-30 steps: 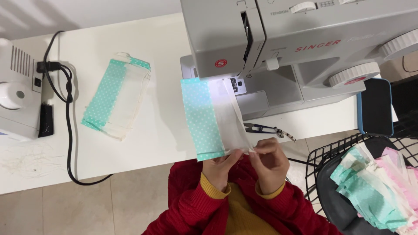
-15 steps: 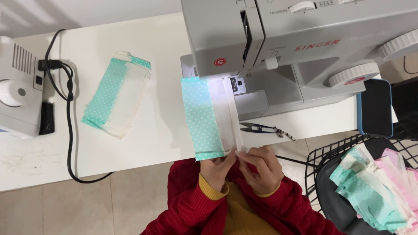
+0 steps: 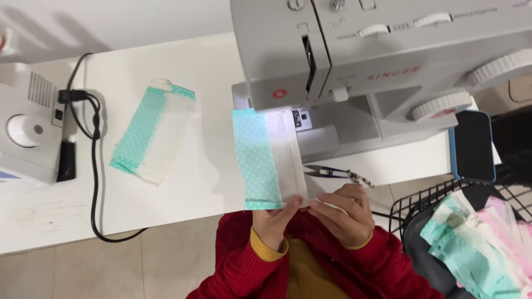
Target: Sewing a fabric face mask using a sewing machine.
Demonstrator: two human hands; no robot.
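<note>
Pinching the teal-and-white fabric strip (image 3: 267,160) (near edge), left hand (image 3: 275,221) and right hand (image 3: 343,213) both closed on it

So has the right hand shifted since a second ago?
Yes. The right hand has slid left along the table edge, away from the thread snips, meeting the left hand at the fabric piece.

Matt dotted cloth strip (image 3: 260,160), smooth grey plastic sewing machine (image 3: 382,61).

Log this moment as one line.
left hand: pinching fabric piece | right hand: pinching same near edge | fabric under sewing machine | snips beside
</note>
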